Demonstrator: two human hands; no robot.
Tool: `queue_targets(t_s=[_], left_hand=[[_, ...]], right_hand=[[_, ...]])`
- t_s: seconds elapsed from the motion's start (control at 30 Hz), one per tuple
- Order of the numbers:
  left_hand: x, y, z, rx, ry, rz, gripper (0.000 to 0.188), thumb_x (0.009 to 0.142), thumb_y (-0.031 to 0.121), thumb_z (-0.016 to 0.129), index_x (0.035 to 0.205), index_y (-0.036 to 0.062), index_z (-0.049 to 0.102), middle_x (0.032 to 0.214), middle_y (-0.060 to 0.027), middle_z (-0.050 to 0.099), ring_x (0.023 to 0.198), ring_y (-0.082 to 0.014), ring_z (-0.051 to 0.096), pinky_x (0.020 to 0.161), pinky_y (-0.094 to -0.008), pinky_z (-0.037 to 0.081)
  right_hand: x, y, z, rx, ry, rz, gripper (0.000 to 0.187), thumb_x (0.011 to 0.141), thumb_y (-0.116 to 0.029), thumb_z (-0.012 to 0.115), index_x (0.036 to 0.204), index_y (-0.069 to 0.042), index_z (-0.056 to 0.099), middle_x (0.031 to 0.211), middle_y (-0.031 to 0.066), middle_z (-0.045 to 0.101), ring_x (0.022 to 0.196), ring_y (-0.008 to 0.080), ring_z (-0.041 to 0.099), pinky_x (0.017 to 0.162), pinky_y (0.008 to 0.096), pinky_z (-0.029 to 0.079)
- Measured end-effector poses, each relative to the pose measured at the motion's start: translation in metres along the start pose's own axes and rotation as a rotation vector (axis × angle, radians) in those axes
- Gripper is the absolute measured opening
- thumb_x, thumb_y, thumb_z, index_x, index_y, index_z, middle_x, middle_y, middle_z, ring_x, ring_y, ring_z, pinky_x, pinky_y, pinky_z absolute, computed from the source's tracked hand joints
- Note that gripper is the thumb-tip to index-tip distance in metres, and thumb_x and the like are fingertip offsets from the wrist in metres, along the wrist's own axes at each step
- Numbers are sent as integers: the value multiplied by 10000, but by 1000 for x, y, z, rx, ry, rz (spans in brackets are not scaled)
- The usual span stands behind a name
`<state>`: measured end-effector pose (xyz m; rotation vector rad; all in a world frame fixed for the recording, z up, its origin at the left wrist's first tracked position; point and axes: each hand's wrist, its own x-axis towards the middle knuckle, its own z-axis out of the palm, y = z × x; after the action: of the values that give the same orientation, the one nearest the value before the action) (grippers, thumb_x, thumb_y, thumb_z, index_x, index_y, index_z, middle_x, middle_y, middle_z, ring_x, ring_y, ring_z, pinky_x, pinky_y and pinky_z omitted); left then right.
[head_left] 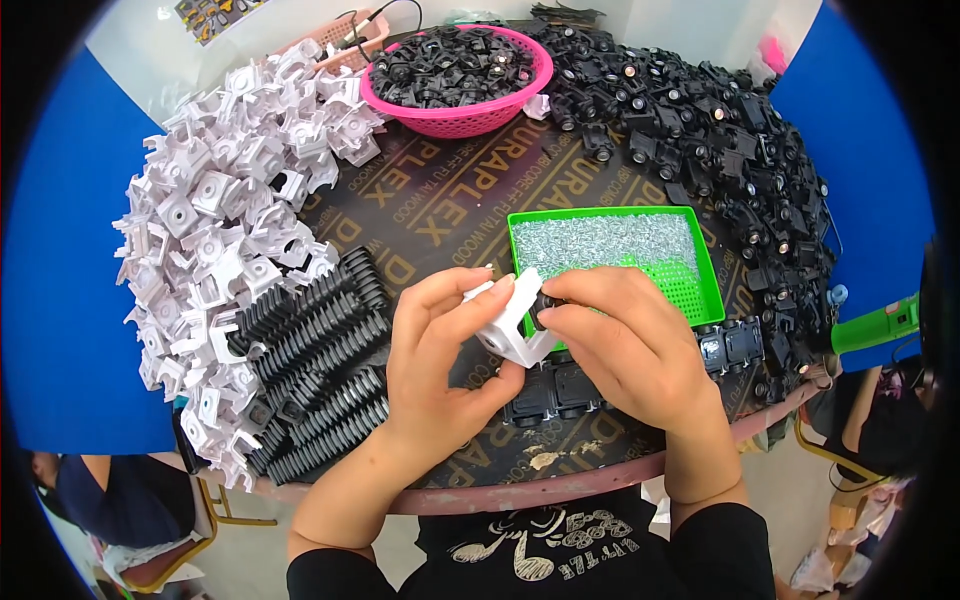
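Observation:
My left hand [435,355] grips a white plastic bracket [517,342] with an open, angular frame, fingers on top and thumb beneath. Between the thumb and fingertips of my right hand [635,345] is a small black part [541,308], held against the bracket's inner side; the fingers hide most of it. Both hands are over the middle of the table, in front of a green tray [714,285] of small silver screws [600,240]. Under and beside my hands runs a row of black plastic housings [570,388].
White brackets [220,190] are heaped at left, beside rows of stacked black ribbed parts [320,350]. A pink basket [460,122] of black parts stands at the back. Black assemblies [700,130] pile along the right. A green power tool [875,325] juts in at the right edge.

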<state>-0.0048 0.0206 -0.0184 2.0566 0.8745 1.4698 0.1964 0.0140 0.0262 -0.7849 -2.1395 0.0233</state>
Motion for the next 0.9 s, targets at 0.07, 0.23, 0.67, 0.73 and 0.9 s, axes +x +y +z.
queue_targets(t_s=[0.07, 0.23, 0.67, 0.73, 0.9], left_hand=[[-2, -1, 1, -30, 34, -2, 660, 619, -80, 745, 1248, 52, 593, 1262, -148, 489, 1039, -248, 589, 875, -332, 510], [0, 1, 3, -133, 53, -33, 652, 628, -88, 735, 1248, 47, 589, 1255, -145, 490, 1077, -249, 584, 867, -316, 545], [-6, -8, 7, -145, 91, -77, 702, 622, -87, 759, 1268, 38, 514, 1240, -150, 494, 1135, -259, 556, 872, -315, 559], [-11, -10, 8, -28, 132, -25, 690, 622, -56, 793, 1244, 46, 511, 1228, -165, 505, 1090, -294, 551, 875, -362, 509], [-15, 1, 15, 11, 123, 48, 661, 643, -36, 792, 1217, 24, 469, 1216, -198, 503, 1087, -364, 525, 902, -413, 472]], right_hand=[[1, 2, 2, 15, 13, -10, 290, 719, -25, 674, 1004, 17, 635, 1067, 147, 618, 916, 328, 628, 759, 390, 533], [2, 4, 1, 12, 34, -12, 288, 701, 2, 700, 982, 8, 635, 1052, 140, 631, 900, 326, 636, 751, 383, 533], [6, -14, 8, 210, 164, 191, 451, 670, -109, 849, 1046, 4, 628, 1035, 134, 628, 931, 317, 620, 790, 375, 514], [8, -19, 13, 192, 197, 328, 551, 614, -162, 904, 1059, 3, 623, 1010, 139, 622, 911, 304, 617, 768, 358, 511], [-10, -28, 31, 32, 186, 146, 475, 604, -41, 880, 1003, 22, 630, 978, 133, 626, 858, 279, 623, 715, 344, 519]])
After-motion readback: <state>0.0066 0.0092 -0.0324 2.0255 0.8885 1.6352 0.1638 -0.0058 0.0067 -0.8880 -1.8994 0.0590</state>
